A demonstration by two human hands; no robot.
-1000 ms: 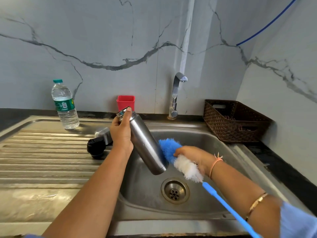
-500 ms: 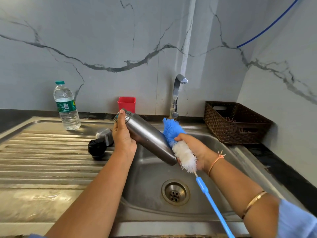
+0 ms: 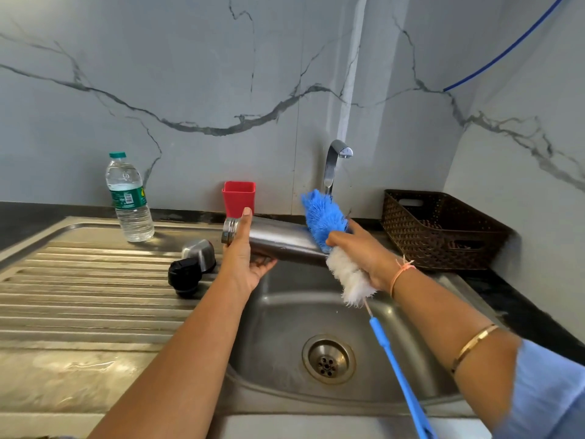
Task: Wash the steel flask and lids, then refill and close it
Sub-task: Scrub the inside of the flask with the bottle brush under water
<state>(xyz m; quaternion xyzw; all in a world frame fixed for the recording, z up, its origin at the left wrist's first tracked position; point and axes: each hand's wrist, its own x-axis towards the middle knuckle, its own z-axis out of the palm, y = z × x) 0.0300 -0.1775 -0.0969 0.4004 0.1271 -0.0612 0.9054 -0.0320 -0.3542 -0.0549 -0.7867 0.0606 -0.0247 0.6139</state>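
Your left fingers [image 3: 246, 218] wrap the flask [image 3: 281, 242] near its mouth. Your right fingers [image 3: 336, 241] clamp the brush [image 3: 323, 217] by its bristles, which press on the flask's base end. The flask lies almost level over the sink [image 3: 285, 315], mouth at 9 o'clock, base at 3. You look to be scrubbing the outside. Next, turn the flask under the bristles. Then comes a rinse at the tap [image 3: 335, 160], at 12. The cap [image 3: 199, 250] and stopper [image 3: 185, 277] lie unwashed on the bench [image 3: 79, 296] at 9.

Flask [image 3: 278, 242] over sink [image 3: 285, 312], brush [image 3: 323, 217] at its right end, lids [image 3: 193, 264] on drainboard [image 3: 79, 296] left, basket [image 3: 427, 248] right of tap [image 3: 332, 163].
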